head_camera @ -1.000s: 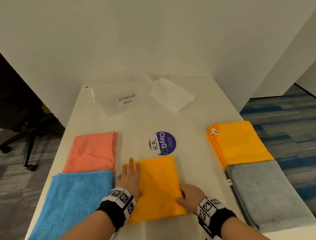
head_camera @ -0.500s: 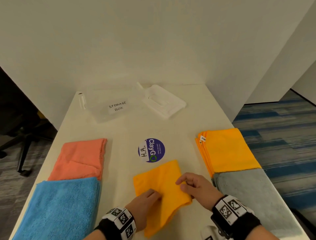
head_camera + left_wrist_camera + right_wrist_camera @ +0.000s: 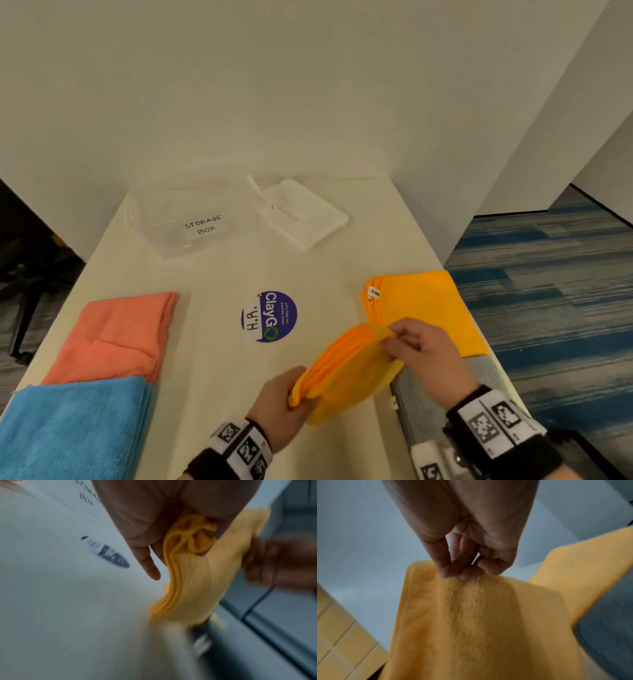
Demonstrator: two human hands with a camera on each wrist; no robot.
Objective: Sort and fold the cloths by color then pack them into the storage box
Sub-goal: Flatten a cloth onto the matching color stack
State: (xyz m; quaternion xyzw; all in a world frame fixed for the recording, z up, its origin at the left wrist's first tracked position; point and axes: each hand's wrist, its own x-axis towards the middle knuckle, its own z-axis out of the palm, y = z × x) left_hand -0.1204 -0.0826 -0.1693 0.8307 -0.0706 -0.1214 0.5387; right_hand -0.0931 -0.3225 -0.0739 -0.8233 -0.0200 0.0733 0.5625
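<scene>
A folded orange cloth (image 3: 346, 373) hangs above the table (image 3: 212, 377) between both hands, just left of the orange pile (image 3: 428, 308). My left hand (image 3: 284, 401) grips its near end; the left wrist view shows the bunched cloth (image 3: 193, 566) in my palm. My right hand (image 3: 407, 346) pinches the far end; thumb and fingertips (image 3: 453, 573) close on the cloth (image 3: 471, 622). The clear storage box (image 3: 191, 222) stands open at the back, nothing inside it.
The white box lid (image 3: 301, 212) lies right of the box. A salmon cloth (image 3: 116, 335) and a blue cloth (image 3: 72, 428) lie at the left. A grey cloth (image 3: 424, 421) lies under my right wrist, near the table's right edge. A round sticker (image 3: 269, 317) marks mid-table.
Both hands went from pressing the orange cloth flat to gripping its ends. They lifted it off the table and carried it right, toward the orange pile.
</scene>
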